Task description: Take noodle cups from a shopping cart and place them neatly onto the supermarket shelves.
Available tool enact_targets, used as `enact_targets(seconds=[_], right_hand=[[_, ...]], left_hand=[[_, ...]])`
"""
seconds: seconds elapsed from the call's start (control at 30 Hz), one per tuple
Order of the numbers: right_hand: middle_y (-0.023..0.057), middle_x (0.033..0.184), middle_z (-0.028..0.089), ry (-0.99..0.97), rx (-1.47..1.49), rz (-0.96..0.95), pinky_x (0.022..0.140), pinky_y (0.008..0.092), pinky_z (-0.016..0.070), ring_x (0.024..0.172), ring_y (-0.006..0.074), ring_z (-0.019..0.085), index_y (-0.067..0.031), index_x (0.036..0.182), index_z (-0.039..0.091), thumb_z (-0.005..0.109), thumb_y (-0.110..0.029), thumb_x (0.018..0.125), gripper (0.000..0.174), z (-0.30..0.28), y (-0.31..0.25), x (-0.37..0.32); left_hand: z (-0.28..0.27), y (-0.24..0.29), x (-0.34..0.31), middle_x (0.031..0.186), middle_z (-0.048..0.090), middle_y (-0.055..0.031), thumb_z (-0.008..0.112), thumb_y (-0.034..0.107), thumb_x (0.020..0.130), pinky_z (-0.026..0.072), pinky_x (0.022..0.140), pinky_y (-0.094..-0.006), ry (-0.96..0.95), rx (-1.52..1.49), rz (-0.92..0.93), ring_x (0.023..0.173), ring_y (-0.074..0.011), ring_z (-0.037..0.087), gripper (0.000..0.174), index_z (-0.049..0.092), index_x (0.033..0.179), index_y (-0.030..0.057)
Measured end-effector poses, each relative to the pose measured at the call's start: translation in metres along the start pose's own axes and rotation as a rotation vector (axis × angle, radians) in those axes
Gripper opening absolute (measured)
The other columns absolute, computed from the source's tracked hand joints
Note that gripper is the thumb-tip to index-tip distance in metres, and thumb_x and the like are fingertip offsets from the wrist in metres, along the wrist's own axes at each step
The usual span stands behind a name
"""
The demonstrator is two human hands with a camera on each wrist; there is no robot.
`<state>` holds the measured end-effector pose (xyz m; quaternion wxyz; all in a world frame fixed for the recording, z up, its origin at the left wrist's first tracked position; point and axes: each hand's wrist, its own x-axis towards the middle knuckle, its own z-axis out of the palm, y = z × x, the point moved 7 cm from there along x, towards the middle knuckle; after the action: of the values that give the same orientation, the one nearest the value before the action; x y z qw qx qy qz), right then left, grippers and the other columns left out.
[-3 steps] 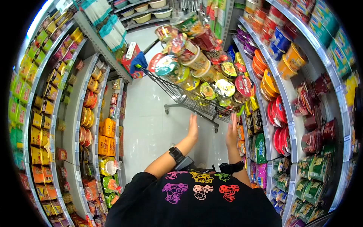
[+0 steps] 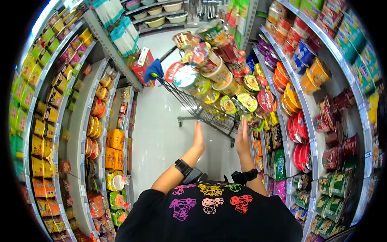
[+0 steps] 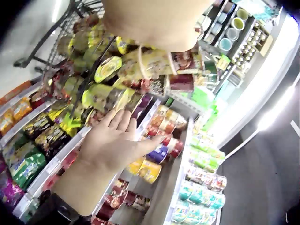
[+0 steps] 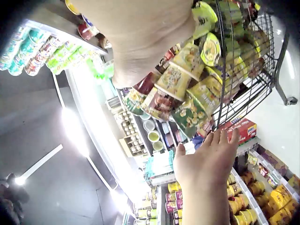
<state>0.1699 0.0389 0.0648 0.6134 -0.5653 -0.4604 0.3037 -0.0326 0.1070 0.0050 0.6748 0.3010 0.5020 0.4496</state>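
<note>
In front of the person is a wire shopping cart point(image 2: 189, 103), heaped with cup noodles point(image 2: 219, 72) and other packets. My left hand point(image 2: 198, 139) is raised at the cart's near side, fingers straight and together, holding nothing. Level with it on the right, my right hand point(image 2: 243, 141) is also upright with straight fingers, its fingertips overlapping the cart's near corner in the head view. The palms face each other with a gap between. The left wrist view shows the right hand point(image 3: 105, 145) with its thumb spread; the right wrist view shows the left hand point(image 4: 206, 161), likewise empty.
Shelves of packaged noodles point(image 2: 115, 149) line the left side of the aisle, and shelves with noodle tubs point(image 2: 334, 181) the right. A red box point(image 2: 143, 64) stands by the far left shelf end. Bowls point(image 2: 155, 22) sit on racks beyond the cart over the pale floor point(image 2: 151, 125).
The head view has shifted a little, so the cart and shelves sit slightly farther right and lower. Both hands appear a bit farther left against the cart, still with straight fingers.
</note>
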Motion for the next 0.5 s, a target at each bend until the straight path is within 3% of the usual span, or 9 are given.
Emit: enact_targets(seconds=[0.07, 0.13, 0.27, 0.5], right_hand=[[0.0204, 0.153, 0.015, -0.033, -0.012, -0.02, 0.113, 0.0385, 0.0159, 0.142, 0.0298, 0.016, 0.0005, 0.148, 0.008, 0.043, -0.033, 0.096, 0.072, 0.054, -0.016, 0.028], [0.0213, 0.153, 0.016, -0.073, -0.074, -0.018, 0.113, 0.038, 0.0172, 0.141, 0.0306, 0.018, 0.0017, 0.147, 0.009, 0.045, -0.03, 0.095, 0.071, 0.08, -0.029, 0.044], [0.0241, 0.149, 0.023, -0.058, -0.151, -0.071, 0.111, 0.0383, 0.0214, 0.139, 0.0337, 0.024, 0.0033, 0.145, 0.016, 0.05, -0.028, 0.093, 0.07, 0.148, -0.043, 0.075], [0.0257, 0.143, 0.033, 0.063, -0.4, -0.189, 0.11, 0.0403, 0.0247, 0.134, 0.0369, 0.032, 0.0035, 0.144, 0.02, 0.057, -0.029, 0.089, 0.074, 0.164, -0.089, 0.111]], left_hand=[[-0.037, 0.064, 0.016, 0.156, 0.012, -0.0031, 0.04, 0.054, 0.092, 0.0063, 0.114, -0.0455, 0.079, 0.01, 0.093, 0.144, -0.0196, 0.006, 0.074, 0.017, 0.149, 0.0135], [-0.063, 0.076, 0.037, 0.156, 0.013, -0.0037, 0.038, 0.05, 0.094, 0.0065, 0.114, -0.0451, 0.087, -0.035, 0.138, 0.144, -0.0197, 0.007, 0.07, 0.017, 0.149, 0.0134], [-0.101, 0.155, 0.065, 0.156, 0.013, -0.0041, 0.035, 0.044, 0.096, 0.0072, 0.114, -0.0449, 0.051, 0.056, 0.31, 0.144, -0.0205, 0.007, 0.064, 0.017, 0.149, 0.0136], [-0.06, 0.219, 0.098, 0.155, 0.016, -0.0092, 0.033, 0.035, 0.097, 0.0102, 0.114, -0.0406, -0.188, 0.14, 0.461, 0.143, -0.0227, 0.011, 0.061, 0.016, 0.149, 0.0088]])
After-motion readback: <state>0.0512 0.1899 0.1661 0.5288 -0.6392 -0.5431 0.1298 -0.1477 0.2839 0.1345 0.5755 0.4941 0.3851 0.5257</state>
